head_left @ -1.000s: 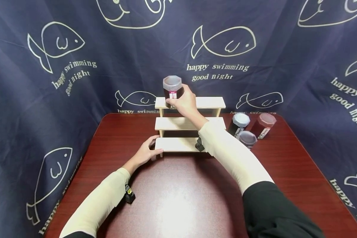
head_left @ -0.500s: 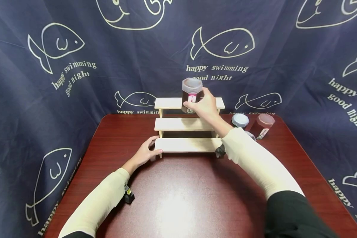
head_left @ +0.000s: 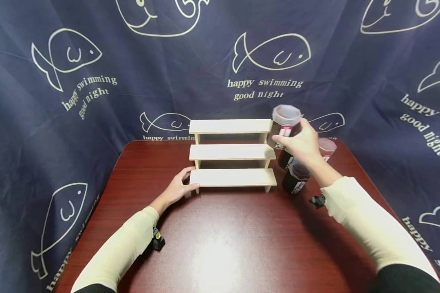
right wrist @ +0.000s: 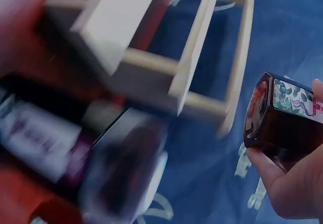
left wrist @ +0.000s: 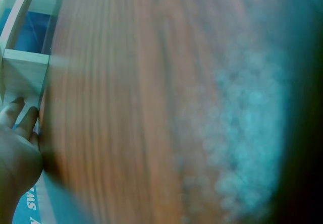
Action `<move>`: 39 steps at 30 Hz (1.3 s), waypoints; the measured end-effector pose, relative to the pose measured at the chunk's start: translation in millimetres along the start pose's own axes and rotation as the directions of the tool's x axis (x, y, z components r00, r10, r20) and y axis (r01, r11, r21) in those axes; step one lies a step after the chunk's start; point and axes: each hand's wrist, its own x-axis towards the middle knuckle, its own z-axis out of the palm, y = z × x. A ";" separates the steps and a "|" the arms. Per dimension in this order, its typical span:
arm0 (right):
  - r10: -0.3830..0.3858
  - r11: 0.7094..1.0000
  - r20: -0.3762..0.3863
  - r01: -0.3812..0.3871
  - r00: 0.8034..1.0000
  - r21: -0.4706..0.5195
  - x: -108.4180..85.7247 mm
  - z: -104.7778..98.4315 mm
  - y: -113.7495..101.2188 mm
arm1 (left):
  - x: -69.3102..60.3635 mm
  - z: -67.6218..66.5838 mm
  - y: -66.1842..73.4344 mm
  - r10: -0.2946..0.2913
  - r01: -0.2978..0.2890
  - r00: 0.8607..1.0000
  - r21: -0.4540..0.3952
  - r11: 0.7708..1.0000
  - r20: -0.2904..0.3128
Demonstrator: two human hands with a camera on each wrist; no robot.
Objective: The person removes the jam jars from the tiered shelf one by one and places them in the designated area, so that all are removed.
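A wooden three-step shelf stands on the table. My left hand holds its lower left end, the thumb at the front corner and the fingers along the side; in the left wrist view the fingertips touch the side panel. My right hand grips a dark eight-sided jar with a translucent lid and a pink-and-white label. The jar is raised off the table, tilted, by the shelf's upper right end. In the right wrist view its base points toward the shelf.
Right of the shelf stand several jars: a dark front jar, one behind it, and a reddish jar partly hidden by my right hand. A blurred jar looms close in the right wrist view. A blue fish-print cloth hangs behind the table.
My right hand has carried the jar rightward, from over the top step's left part to beyond the shelf's right end, and somewhat lower. My left hand stays at the shelf.
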 end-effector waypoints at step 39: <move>0.255 0.953 -0.074 -0.263 0.964 -0.153 -61.6 -65.7 190.5 | -0.6 -0.3 -0.3 -0.002 0.001 1.000 0.018 1.000 0.014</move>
